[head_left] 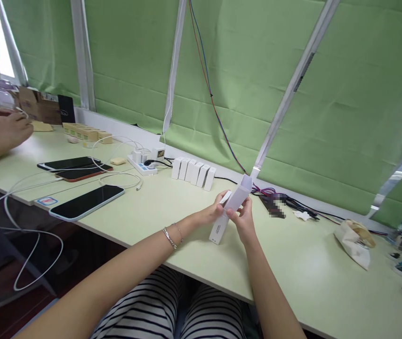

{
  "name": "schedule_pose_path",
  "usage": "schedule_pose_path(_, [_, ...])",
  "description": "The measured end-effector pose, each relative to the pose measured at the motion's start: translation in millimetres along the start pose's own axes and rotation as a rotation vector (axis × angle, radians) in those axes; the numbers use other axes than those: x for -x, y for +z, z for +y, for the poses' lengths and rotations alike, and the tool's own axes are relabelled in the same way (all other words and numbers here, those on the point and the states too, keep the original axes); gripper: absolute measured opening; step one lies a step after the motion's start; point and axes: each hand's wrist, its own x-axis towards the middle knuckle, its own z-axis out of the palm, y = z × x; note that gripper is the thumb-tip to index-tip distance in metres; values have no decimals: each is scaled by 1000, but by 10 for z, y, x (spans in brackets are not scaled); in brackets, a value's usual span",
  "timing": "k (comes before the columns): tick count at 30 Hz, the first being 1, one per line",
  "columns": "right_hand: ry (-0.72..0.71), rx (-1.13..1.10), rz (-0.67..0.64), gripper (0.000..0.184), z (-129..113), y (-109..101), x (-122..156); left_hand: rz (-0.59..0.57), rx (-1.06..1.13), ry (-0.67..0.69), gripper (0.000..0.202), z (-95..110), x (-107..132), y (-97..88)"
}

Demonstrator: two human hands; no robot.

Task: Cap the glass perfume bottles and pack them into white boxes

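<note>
Over the table in front of me, a long white cardboard box is tilted, its top end standing open with a raised flap. Small print shows near its lower end. My right hand is closed round the box from the right, thumb on its front face. My left hand is closed at the box's left side, gripping a small white piece. Whether that piece is separate from the box I cannot tell. Behind them, several small white boxes stand upright in a row.
Several phones and white charging cables lie at left near a power strip. Another person's hands work at far left. Black cables lie at the back right; a cloth bag is further right.
</note>
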Motion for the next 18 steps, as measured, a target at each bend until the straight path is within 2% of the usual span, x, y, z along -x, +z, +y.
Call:
schedule_pose_path(3, [25, 8, -20, 72, -2, -7, -6, -13, -102, 17, 97, 42, -11, 29])
schedule_pose_path(8, [35, 18, 10, 75, -16, -13, -10, -11, -141, -5, 91, 59, 12, 34])
schedule_pose_path(18, [28, -33, 6, 75, 30, -10, -6, 4, -161, -27, 104, 21, -1, -6])
